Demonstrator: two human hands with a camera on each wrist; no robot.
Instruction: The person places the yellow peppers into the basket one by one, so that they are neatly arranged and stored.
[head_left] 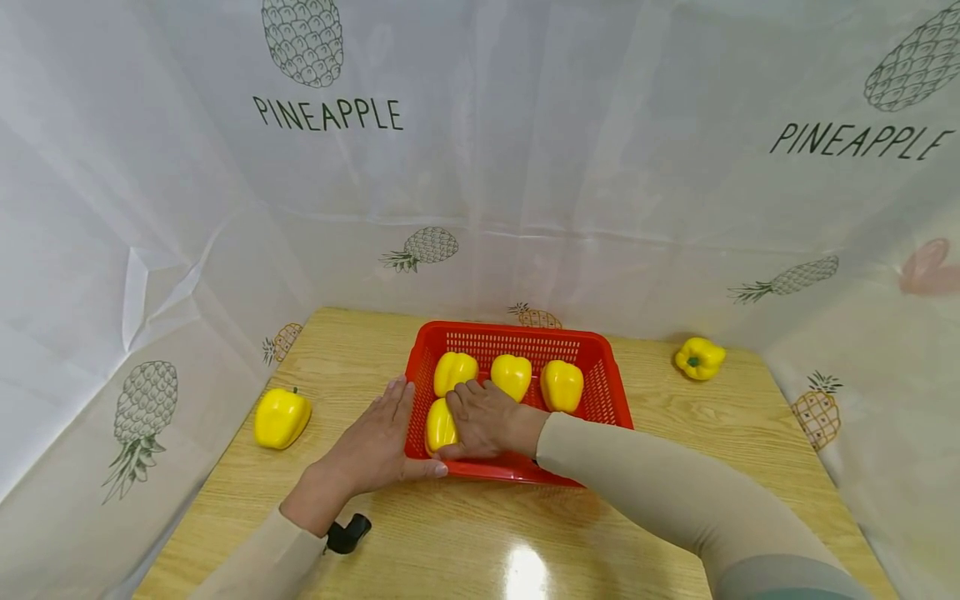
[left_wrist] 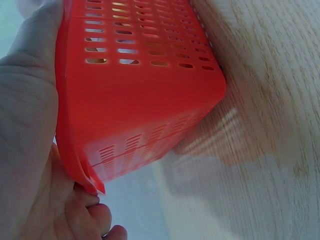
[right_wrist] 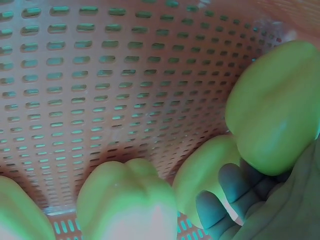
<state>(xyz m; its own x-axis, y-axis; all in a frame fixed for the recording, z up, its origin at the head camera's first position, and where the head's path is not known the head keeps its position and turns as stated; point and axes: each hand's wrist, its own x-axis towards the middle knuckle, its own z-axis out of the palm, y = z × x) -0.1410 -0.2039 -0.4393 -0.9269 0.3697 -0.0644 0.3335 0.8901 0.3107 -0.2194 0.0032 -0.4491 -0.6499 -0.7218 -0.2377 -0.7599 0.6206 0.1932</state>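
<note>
My right hand [head_left: 483, 421] reaches into the red plastic basket [head_left: 617, 387] and grips a yellow bell pepper [head_left: 441, 427] in its front left corner. In the right wrist view that pepper [right_wrist: 275, 107] sits against the fingers [right_wrist: 234, 186], near the perforated wall. Three more yellow peppers, a left one [head_left: 454, 372], a middle one [head_left: 512, 377] and a right one [head_left: 562, 386], lie along the back of the basket. My left hand [head_left: 375, 446] rests at the basket's front left corner, fingers straight along the left rim, thumb on the front rim.
Outside the basket, one yellow pepper [head_left: 282, 418] stands on the wooden table [head_left: 450, 542] at left, another [head_left: 700, 358] lies at the back right. A black object [head_left: 348, 533] shows beside the left wrist. White pineapple-printed sheeting [head_left: 525, 167] encloses the back and sides.
</note>
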